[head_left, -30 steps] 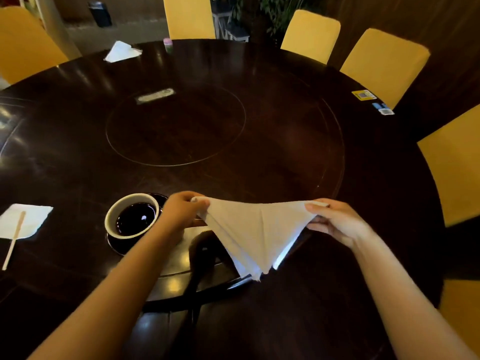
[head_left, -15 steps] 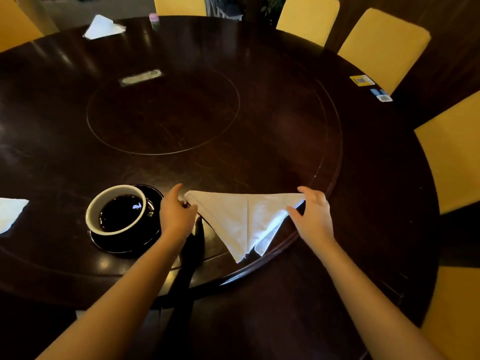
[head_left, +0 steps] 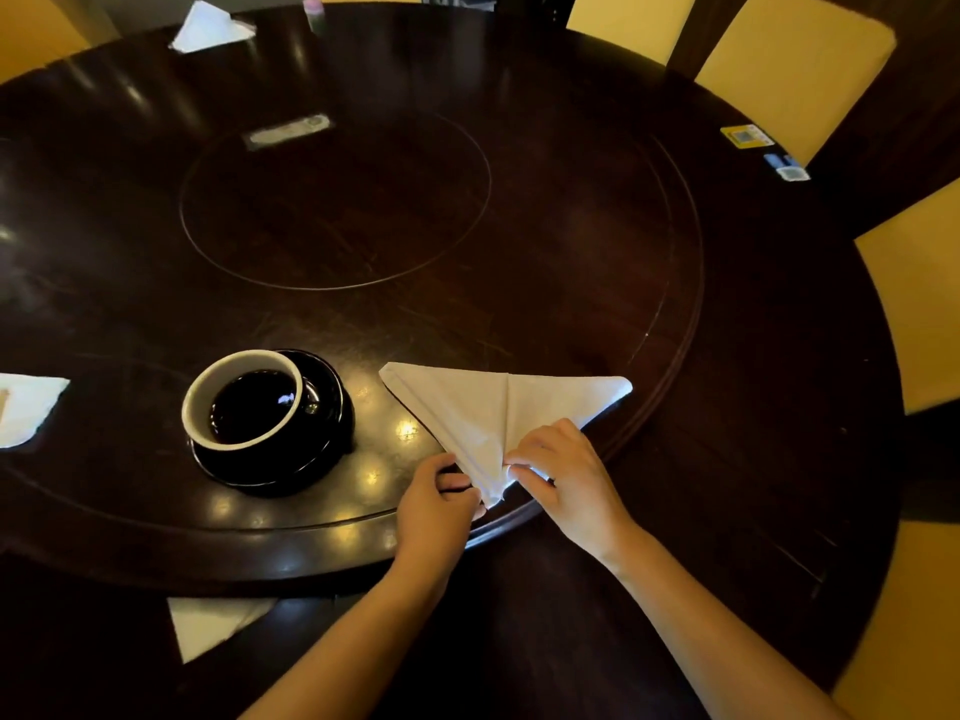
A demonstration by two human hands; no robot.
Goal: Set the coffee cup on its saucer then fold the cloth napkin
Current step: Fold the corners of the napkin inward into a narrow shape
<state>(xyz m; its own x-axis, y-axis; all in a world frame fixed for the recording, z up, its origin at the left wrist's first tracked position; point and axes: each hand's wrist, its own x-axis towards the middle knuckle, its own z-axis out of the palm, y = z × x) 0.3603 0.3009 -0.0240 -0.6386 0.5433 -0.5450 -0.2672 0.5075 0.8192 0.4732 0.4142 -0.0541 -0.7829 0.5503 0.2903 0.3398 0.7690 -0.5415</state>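
Observation:
A dark coffee cup [head_left: 244,402] with a pale inner rim stands on its black saucer [head_left: 322,444] on the raised turntable. To its right lies the white cloth napkin [head_left: 483,407], folded into a triangle whose tip points toward me. My left hand [head_left: 436,504] pinches the tip from the left. My right hand [head_left: 566,475] pinches the same tip from the right, covering part of the napkin's lower right edge.
The round dark table [head_left: 753,407] has yellow chairs [head_left: 789,70] around its far and right sides. White paper napkins lie at the left edge [head_left: 26,407], at the far side [head_left: 208,28] and under the turntable's near rim [head_left: 208,626]. Small cards [head_left: 748,137] sit far right.
The napkin went from hanging between my hands to lying flat on the turntable. Both hands moved from its two upper corners down to its near tip.

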